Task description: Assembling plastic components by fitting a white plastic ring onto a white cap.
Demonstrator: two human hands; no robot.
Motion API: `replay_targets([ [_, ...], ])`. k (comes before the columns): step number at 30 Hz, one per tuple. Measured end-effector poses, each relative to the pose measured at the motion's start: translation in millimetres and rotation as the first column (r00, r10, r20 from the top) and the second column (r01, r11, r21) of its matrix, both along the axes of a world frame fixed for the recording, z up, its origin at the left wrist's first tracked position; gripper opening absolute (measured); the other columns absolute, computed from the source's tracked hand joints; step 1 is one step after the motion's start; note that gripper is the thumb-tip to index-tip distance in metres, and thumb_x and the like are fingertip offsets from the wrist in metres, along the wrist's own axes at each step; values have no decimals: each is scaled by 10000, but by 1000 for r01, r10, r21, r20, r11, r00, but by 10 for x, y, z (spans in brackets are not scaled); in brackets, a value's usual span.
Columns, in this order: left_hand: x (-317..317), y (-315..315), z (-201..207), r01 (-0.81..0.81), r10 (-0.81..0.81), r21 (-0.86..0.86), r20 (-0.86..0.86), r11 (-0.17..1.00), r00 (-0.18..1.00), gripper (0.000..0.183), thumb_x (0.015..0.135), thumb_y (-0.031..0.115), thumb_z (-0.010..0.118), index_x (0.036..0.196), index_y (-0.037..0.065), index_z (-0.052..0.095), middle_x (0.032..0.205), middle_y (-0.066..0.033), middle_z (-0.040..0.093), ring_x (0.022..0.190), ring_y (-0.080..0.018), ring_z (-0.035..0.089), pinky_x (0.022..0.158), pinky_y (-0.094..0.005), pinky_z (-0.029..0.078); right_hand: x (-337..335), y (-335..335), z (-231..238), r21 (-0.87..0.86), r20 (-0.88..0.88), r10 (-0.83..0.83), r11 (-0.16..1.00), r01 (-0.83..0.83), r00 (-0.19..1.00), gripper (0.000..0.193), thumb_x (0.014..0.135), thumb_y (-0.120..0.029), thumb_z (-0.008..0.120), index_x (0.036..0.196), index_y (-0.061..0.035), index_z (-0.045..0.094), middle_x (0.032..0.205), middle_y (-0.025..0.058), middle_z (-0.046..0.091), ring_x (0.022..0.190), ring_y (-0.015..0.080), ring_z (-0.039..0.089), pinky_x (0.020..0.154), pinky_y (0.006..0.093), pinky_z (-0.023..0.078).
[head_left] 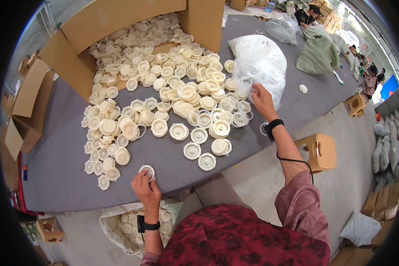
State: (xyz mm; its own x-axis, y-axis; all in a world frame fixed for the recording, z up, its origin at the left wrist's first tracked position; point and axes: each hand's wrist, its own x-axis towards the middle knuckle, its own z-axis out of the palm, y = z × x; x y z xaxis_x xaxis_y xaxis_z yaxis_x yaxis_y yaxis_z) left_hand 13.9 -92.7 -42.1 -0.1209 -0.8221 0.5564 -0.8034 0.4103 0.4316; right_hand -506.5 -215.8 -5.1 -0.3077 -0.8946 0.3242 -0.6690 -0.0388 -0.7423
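At the table's near edge my left hand (146,190) is closed around a round cream plastic cap (148,170), thumb and fingers on its rim. Farther off to the right, my right hand (262,101) is at the mouth of a clear plastic bag (264,57) with white contents. Its fingers are bent together against the bag, and whatever they hold is too small to make out. Several clear rings (241,119) lie by that bag. Between my hands a few caps (207,162) rest singly, in front of a big spread of caps (186,93).
An open cardboard box (124,22) on the grey table (66,133) spills caps toward me. Below the near edge stands a sack (115,230) of caps. A tan plastic stool (321,153) is at the right. A green-grey cloth bundle (318,55) lies farther back, and people sit beyond.
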Motion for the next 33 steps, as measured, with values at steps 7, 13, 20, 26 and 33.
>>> replay_targets([
  [7,-23,22,43,-15,15,-16,11,1000,1000,189,755,16,689,928,37,616,1108,-112,640,1032,-337,588,902,-445,425,434,415,120,91,-394,361,930,-356,845,626,803,-114,714,1400,-120,527,1386,189,541,1267,351,506,1050,407,431],
  [13,-19,35,28,-26,25,-24,-10,999,1000,195,754,10,686,936,41,621,1106,-107,644,1029,-331,593,905,-443,428,652,220,164,288,-562,409,912,-293,719,783,757,-104,707,1487,-181,434,1259,175,561,1184,379,511,994,429,457],
  [20,-13,43,68,-33,32,-51,-17,998,999,188,751,5,682,921,49,612,1095,-85,653,1015,-320,602,895,-429,438,855,144,68,121,-436,326,945,-305,839,410,732,-99,668,1141,-76,666,1065,158,575,1015,358,543,908,432,468],
  [26,9,56,47,-20,18,-75,-29,997,999,200,746,17,695,923,51,608,1088,-83,652,1003,-313,599,868,-426,434,1357,148,79,10,-391,345,929,-371,853,421,709,-55,687,1130,-61,668,1031,158,571,1028,354,547,899,432,465],
  [33,21,39,38,-12,10,-31,-76,999,997,194,756,55,706,924,54,610,1095,-75,646,1020,-301,588,892,-431,426,2101,8,260,-120,-429,431,843,-524,793,443,695,51,653,1125,-53,671,1121,166,575,1071,350,555,916,422,476],
])
